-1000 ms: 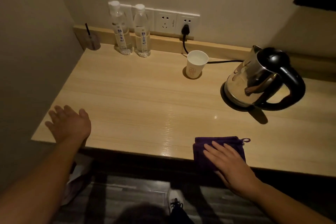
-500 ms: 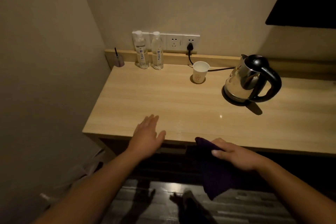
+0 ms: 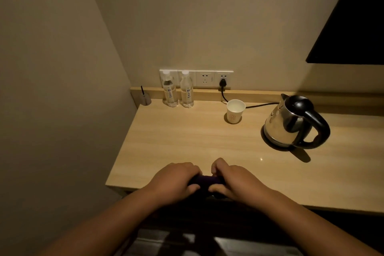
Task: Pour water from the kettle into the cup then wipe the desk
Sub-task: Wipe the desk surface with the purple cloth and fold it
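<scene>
My left hand (image 3: 176, 181) and right hand (image 3: 234, 181) are both closed around the dark purple cloth (image 3: 204, 180), which is bunched between them at the near edge of the table (image 3: 187, 141), right in front of me. A second ago the cloth lay flat under my right palm on the table while my left hand rested open well off to the side; half a second ago the cloth was hanging off the edge from my right hand alone. Now I have drawn both hands together and gathered it up, so I read this as wringing or folding the cloth rather than wiping. The kettle (image 3: 291, 124) sits upright on its base at the right, cord running to the wall socket (image 3: 223, 80), and the paper cup (image 3: 235, 111) stands upright near the back, well apart from the kettle. I cannot tell whether there is water in the cup. Two water bottles (image 3: 178, 91) stand against the wall at the back left. With the kettle parked and the cloth lifted, I judge the pouring done and the wipe either finishing or about to restart. A small glint on the table (image 3: 261, 159) near the kettle's shadow may be a stray drop worth one more pass.
</scene>
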